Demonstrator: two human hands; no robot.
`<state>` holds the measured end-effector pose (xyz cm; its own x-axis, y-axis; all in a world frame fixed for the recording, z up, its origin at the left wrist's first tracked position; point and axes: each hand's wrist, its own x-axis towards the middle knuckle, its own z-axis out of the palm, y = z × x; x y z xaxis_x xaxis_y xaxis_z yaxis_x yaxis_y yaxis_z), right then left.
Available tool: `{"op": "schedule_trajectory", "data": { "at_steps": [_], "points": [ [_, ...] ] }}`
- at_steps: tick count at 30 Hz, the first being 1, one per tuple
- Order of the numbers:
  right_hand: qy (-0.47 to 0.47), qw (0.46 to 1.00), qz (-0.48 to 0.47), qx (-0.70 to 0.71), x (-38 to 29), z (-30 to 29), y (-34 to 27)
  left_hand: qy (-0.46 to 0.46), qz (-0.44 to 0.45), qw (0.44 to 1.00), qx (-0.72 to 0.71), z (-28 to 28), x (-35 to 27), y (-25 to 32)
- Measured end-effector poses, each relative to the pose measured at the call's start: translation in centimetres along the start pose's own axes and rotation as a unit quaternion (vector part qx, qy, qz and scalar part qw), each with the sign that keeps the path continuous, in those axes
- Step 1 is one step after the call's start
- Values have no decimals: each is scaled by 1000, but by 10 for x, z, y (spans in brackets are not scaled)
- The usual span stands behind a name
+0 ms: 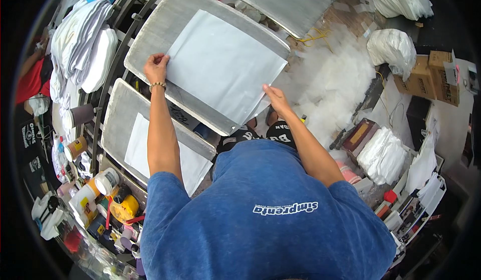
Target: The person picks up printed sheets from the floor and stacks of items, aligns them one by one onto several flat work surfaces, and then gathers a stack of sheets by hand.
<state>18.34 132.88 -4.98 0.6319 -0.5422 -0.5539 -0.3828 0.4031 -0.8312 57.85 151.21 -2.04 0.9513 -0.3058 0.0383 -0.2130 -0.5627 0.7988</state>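
Note:
A thin white sheet [225,65] lies over a grey flat board with rounded corners [150,35]. My left hand [157,66] pinches the sheet's left edge between thumb and fingers; a beaded bracelet is on that wrist. At the sheet's lower right corner, my right hand [277,98] holds the edge with thumb and fingers, just past the board's rim. The sheet's lower right edge sticks out a little beyond the board. Nearer my left arm, a second grey board [120,118] carries another white sheet [188,163], partly hidden behind my forearm.
A third grey board [285,1] stands beyond. White folded cloths [82,43] are piled at the left. Jars and a yellow container [124,209] crowd the lower left. White fluffy material [323,80] covers the floor at the right, near cardboard boxes [443,77]. A person in red [30,79] is far left.

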Motion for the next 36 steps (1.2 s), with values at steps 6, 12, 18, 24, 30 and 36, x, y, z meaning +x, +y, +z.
{"op": "schedule_trajectory", "data": {
  "at_steps": [6,12,18,24,30,36],
  "points": [
    [-9,1000,-7,2,0,1,-1,34,24,999,23,3,-2,0],
    [-34,999,1,9,2,-1,-4,52,37,996,61,-1,-6,14],
    [-24,999,11,-32,5,-16,3,109,146,938,294,18,-28,51],
    [28,968,-58,-242,-28,-68,-32,18,297,888,350,85,-78,99],
    [-67,889,-213,-399,-68,-153,-202,-92,246,965,-8,149,-106,191],
    [-273,830,-302,-381,-99,-184,-385,-700,-279,547,-364,282,-187,262]
  ]
}}
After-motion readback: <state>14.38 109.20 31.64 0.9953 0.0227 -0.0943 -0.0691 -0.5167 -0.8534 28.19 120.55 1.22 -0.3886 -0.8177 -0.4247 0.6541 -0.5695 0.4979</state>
